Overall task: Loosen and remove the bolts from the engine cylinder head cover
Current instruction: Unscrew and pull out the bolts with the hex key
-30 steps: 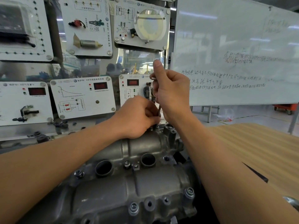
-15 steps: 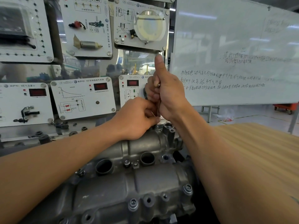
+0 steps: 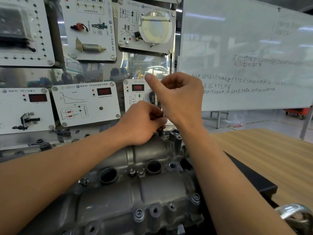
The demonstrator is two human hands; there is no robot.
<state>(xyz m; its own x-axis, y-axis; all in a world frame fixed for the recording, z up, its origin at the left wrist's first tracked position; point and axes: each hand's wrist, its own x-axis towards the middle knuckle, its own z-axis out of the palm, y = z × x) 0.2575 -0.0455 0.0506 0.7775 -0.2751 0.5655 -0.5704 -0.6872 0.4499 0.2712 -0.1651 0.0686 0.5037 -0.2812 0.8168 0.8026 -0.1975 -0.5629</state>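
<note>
Ahead, left hand (image 3: 142, 123) and right hand (image 3: 180, 100) grip a tool (image 3: 163, 117), blocking a panel (image 3: 135, 97).

Position: the head camera is riding on the person's head, looking out over both forearms (image 3: 59, 175).
Direction: it is facing forward and slightly down at the engine cover (image 3: 135, 192), with the whiteboard (image 3: 245, 39) rising behind.
Nearness: it is sitting within arm's reach, the cover filling the lower frame.
Views: one wide-angle view is covering everything.

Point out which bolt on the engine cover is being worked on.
The far-end bolt, under the thin tool gripped by the left hand and right hand; the near-edge bolts have no tool on them.
</note>
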